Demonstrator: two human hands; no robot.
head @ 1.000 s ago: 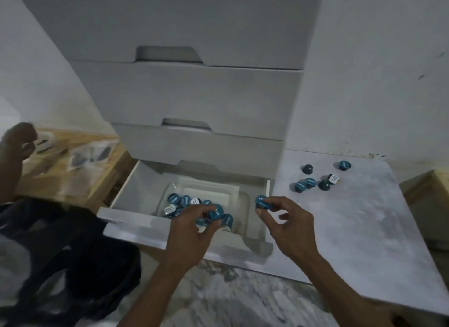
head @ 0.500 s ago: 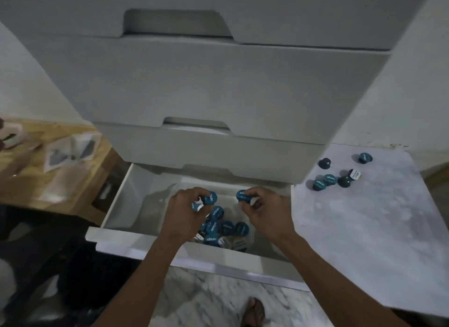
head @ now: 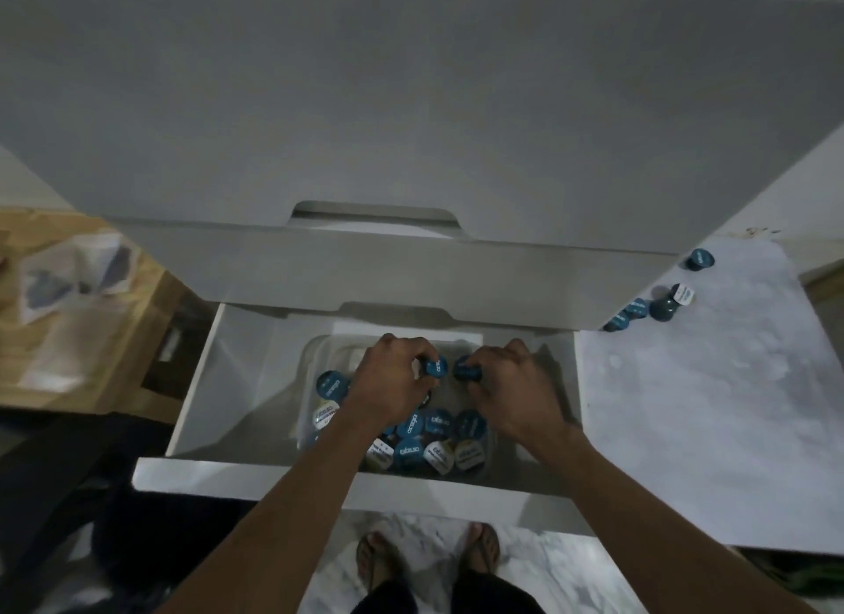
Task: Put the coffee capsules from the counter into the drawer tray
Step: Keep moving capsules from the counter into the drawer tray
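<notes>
Both hands are inside the open white drawer [head: 237,474], over a clear tray [head: 307,362] that holds several blue coffee capsules [head: 438,440]. My left hand [head: 388,385] pinches a blue capsule [head: 435,367] above the tray. My right hand [head: 514,387] pinches another blue capsule [head: 466,370] right beside it. Several more capsules [head: 648,307] lie on the white counter [head: 712,408] at the upper right, partly hidden by the drawer unit.
Shut drawer fronts [head: 411,120] overhang the open drawer from above. A wooden table [head: 77,321] with plastic bags stands at the left. My feet in sandals [head: 424,558] stand on a marble floor below the drawer front. A dark bag [head: 68,499] lies at lower left.
The camera has tilted down and closer. Both hands with their capsules have moved from the drawer's front edge deeper over the tray, and now nearly meet.
</notes>
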